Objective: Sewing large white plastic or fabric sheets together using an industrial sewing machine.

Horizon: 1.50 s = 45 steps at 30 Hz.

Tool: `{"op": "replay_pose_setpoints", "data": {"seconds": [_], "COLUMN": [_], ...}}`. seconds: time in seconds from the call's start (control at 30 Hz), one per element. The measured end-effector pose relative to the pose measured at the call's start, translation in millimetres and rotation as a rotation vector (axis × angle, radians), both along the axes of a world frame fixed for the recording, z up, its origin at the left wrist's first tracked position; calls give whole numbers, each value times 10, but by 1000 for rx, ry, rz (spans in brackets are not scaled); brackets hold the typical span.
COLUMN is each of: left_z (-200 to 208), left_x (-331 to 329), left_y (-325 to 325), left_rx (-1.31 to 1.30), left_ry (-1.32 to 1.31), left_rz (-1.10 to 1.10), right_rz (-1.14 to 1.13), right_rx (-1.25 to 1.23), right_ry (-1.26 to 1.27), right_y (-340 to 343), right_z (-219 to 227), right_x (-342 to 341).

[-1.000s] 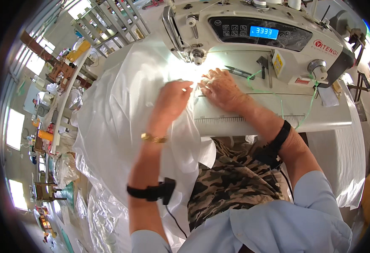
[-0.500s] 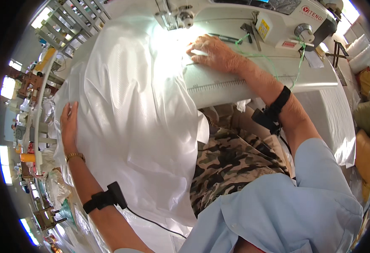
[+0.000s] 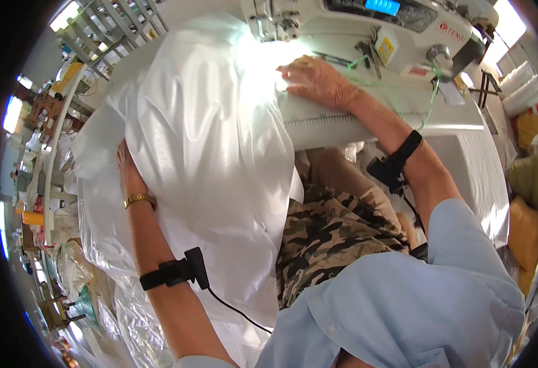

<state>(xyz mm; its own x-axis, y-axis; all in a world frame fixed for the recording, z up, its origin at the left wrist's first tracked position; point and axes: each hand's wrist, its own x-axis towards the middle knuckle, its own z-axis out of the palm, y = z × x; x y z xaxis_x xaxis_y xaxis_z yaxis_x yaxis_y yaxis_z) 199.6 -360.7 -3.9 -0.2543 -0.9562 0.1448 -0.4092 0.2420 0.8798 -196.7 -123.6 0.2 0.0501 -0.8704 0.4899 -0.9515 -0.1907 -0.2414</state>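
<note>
A large shiny white sheet [image 3: 201,141], finely ribbed and full of soft folds, spreads over the bed of a sewing machine [image 3: 342,27] and drops toward my lap. My right hand [image 3: 321,83] rests on the machine bed just right of the needle area, fingers stretched toward the sheet's edge; lamp glare washes out the fingertips. At the sheet's left side, my left hand [image 3: 130,175] is tucked against a fold. That fold covers much of its fingers, so its grip is hidden.
Green thread [image 3: 431,107] hangs by the machine's handwheel [image 3: 439,54]. Dark slim tools [image 3: 336,59] lie behind my right hand. A printed ruler [image 3: 336,119] runs along the table's front edge. Grey slatted rack [image 3: 106,34] stands far left; stuffed sacks [image 3: 526,230] lie at right.
My left hand has moved right and inward, and its fingers have gone behind a fold. The sheet's left part has shifted and bunched. My right hand stays beside the needle area.
</note>
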Motion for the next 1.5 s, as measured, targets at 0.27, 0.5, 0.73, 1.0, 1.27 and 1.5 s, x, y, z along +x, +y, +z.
{"op": "replay_pose_setpoints", "data": {"seconds": [0.27,0.5,0.73,1.0,1.27,1.5], "left_z": [192,122,694,714,-318,-1877], "left_x": [76,2108,2147,346,-336,921], "left_y": [385,644,996,2354,3662,3579], "left_rx": [-375,-460,-428,-502,45,201], "left_ry": [-617,-987,-1180,-186,-263,-162], "left_rz": [43,354,581,-269,-812,-148], "right_rz": [-58,-178,-183,26,443,358], "right_rx": [36,22,-315,364,576,276], "right_ry": [211,278,28,-679,-1306,-1856], "right_y": [-70,139,423,1301,823,607], "right_z": [157,246,224,-863,-394,756], "right_x": [361,0,371,1463,2325,2779]}}
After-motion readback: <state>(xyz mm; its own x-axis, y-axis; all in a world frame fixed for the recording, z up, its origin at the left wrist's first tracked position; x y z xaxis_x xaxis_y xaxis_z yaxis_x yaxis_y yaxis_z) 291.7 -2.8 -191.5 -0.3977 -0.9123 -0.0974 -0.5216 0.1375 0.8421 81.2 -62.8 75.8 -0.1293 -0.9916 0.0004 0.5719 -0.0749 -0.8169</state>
